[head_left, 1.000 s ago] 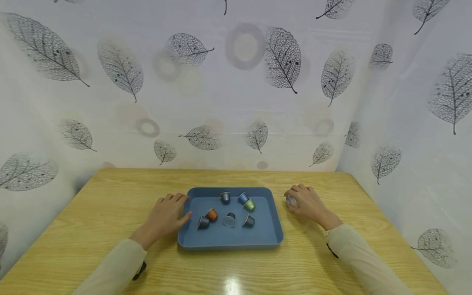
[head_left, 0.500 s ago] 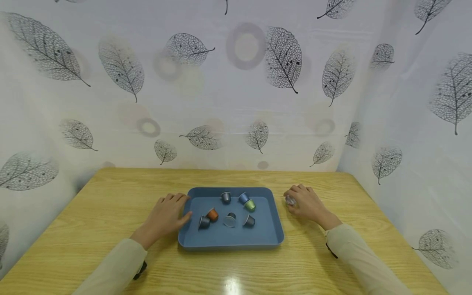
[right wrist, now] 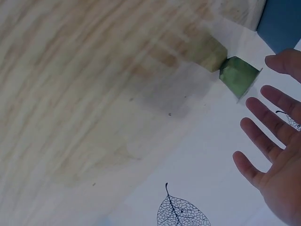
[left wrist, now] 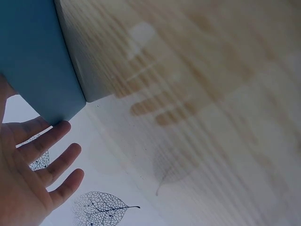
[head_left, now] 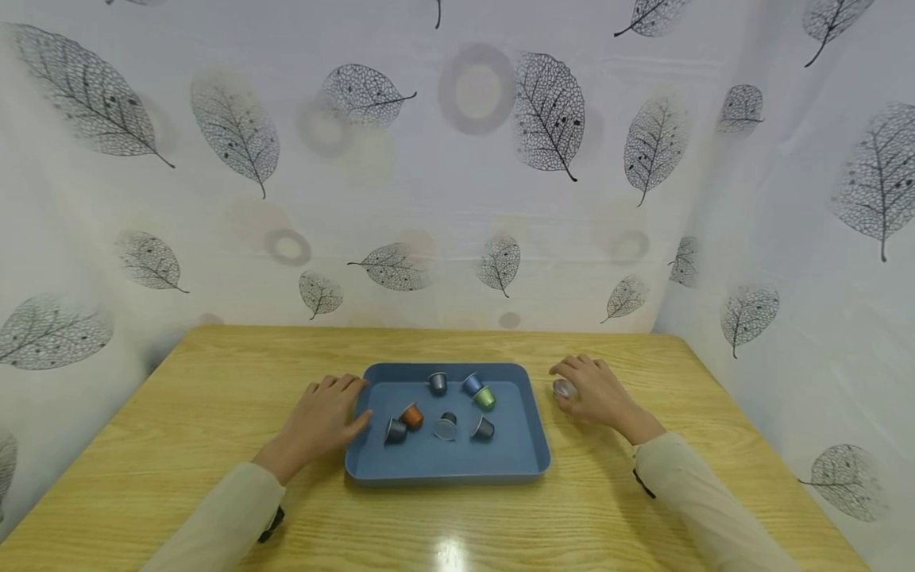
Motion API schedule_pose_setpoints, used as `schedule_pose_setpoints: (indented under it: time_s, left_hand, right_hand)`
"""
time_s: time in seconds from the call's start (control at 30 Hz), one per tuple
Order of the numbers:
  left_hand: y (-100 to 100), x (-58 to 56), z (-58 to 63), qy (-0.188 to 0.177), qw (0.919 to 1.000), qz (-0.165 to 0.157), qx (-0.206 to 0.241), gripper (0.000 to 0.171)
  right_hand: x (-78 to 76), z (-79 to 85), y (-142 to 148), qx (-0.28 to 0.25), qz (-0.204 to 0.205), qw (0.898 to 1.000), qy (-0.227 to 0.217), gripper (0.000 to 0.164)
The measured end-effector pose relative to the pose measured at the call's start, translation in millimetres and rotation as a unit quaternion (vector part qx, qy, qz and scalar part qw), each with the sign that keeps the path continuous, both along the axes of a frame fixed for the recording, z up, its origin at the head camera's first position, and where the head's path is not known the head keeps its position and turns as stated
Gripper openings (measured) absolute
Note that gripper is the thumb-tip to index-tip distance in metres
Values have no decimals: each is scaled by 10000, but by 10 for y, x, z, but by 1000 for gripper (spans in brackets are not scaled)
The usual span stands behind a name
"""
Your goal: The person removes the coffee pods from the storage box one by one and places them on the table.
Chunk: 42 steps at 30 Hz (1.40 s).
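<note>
Head view: a person sits or stands at a wooden desk (head_left: 229, 397), the left hand (head_left: 319, 417) at the left side of a blue tray (head_left: 446, 463). Its fingertips touch the tray there, with the thumb lower along the same side; that grip is apart, the fingers spread and fairly straight.

The right hand (head_left: 596, 397) is to the right of the tray, well clear of its wall, around a loose capsule (head_left: 564, 388). This grip is apart too: the right wrist view shows the fingers spread and a slight gap between them and the capsule (green on the body, though from the head only the pale lid shows). The capsule rests on the desk with its narrow end down and its lid up, just beside the thumb and index finger; its exact tilt is hard to judge.

Inside the tray, a grey capsule (head_left: 438, 384) lies near the far wall, with a blue capsule (head_left: 472, 384) and a lime capsule (head_left: 485, 399) touching to its right. An orange capsule (head_left: 411, 416) lies against a dark capsule (head_left: 396, 431) on the left. A black capsule (head_left: 448, 418) is near the middle, and a charcoal capsule (head_left: 484, 429) lies right of that.
</note>
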<state>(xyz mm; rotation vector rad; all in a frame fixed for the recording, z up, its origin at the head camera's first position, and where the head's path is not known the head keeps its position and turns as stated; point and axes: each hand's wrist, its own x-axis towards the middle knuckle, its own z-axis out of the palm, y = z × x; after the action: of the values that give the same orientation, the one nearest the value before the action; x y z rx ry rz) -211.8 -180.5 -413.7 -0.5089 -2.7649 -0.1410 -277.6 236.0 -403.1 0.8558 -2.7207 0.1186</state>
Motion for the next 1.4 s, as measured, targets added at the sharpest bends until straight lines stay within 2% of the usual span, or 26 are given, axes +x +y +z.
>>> schedule_pose_setpoints:
  time_s: [0.23, 0.9, 1.13, 1.4]
  left_hand:
    - [1, -1, 4, 11, 10000, 1, -31, 43]
    - [-1, -4, 2, -20, 10000, -2, -3, 44]
    - [-4, -3, 2, -17, 10000, -1, -13, 44]
    - [-4, -1, 7, -51, 10000, 0, 16, 44]
  right_hand:
    - [37, 73, -54, -124, 69, 9998, 101, 32]
    - [218, 222, -369, -88, 719, 9959, 546, 36]
    - [259, 190, -477, 53, 893, 9936, 693, 36]
    - [301, 145, -568, 82, 1012, 9936, 493, 37]
